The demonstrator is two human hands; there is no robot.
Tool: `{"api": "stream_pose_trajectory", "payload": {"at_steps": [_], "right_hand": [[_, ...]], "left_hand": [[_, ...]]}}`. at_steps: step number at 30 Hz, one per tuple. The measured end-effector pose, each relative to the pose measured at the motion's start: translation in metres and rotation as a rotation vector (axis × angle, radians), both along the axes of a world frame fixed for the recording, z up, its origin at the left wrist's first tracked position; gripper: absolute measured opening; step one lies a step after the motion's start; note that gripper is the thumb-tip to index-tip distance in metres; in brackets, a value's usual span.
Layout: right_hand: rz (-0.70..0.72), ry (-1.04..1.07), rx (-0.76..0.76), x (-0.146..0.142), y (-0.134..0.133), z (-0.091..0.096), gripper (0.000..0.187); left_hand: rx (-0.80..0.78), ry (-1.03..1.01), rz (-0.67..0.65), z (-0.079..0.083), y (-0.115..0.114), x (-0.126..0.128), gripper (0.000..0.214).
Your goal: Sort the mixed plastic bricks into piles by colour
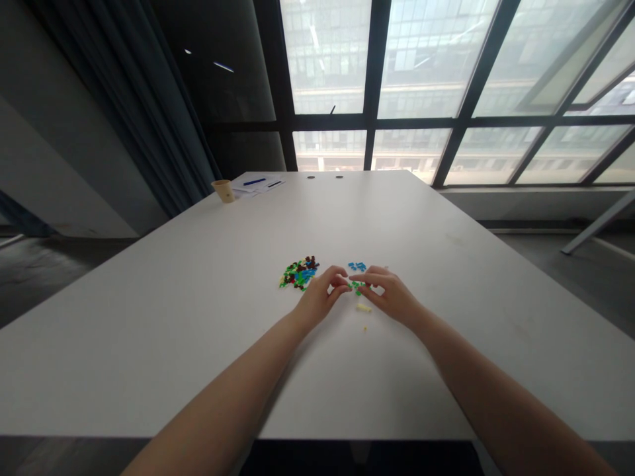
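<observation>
Both my hands are above the white table around a small group of green pieces (357,287), like little building bricks. My left hand (320,292) has its fingers bent, with a gap between thumb and index finger; nothing shows in it. Opposite, my right hand (391,291) stretches its index finger toward the left fingertips, thumb apart, beside the green pieces. Just beyond lies a group of blue pieces (357,266). On the near side are a pale yellow row of pieces (364,307) and one tiny yellow piece (365,328). A mixed pile of colourful pieces (299,272) touches or borders my left hand's far side.
The white table (198,317) runs out toward the windows. At its far left stand a paper cup (224,192) and papers (255,187) with a blue pen (254,181) on them. Two round dark discs (339,176) sit near the far edge.
</observation>
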State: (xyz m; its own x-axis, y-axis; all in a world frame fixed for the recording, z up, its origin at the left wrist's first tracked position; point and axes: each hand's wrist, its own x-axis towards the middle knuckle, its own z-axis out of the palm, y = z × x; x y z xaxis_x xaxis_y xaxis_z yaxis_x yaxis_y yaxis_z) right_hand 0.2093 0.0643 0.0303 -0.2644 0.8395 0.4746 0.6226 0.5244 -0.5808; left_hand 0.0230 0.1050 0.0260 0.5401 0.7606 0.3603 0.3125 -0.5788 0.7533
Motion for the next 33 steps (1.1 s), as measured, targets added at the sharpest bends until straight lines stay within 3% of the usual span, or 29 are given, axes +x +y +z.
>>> {"api": "stream_pose_trajectory", "payload": {"at_steps": [7, 15, 20, 24, 33], "right_hand": [[0.004, 0.043, 0.007, -0.005, 0.001, -0.004, 0.018], [-0.394, -0.087, -0.124, 0.029, 0.017, -0.017, 0.01], [-0.519, -0.208, -0.273, 0.03, 0.02, -0.027, 0.014], [-0.539, -0.266, -0.323, 0.022, 0.017, -0.024, 0.018], [-0.473, -0.339, -0.378, 0.027, 0.009, -0.015, 0.019]], "left_hand": [[-0.036, -0.001, -0.036, -0.004, 0.001, 0.001, 0.018], [0.084, 0.071, 0.104, -0.013, 0.012, 0.002, 0.021], [0.219, 0.267, -0.091, -0.017, 0.014, 0.0, 0.023], [0.241, 0.436, -0.191, -0.019, 0.011, -0.001, 0.029], [0.211, 0.489, -0.184, -0.02, 0.01, 0.001, 0.03]]}}
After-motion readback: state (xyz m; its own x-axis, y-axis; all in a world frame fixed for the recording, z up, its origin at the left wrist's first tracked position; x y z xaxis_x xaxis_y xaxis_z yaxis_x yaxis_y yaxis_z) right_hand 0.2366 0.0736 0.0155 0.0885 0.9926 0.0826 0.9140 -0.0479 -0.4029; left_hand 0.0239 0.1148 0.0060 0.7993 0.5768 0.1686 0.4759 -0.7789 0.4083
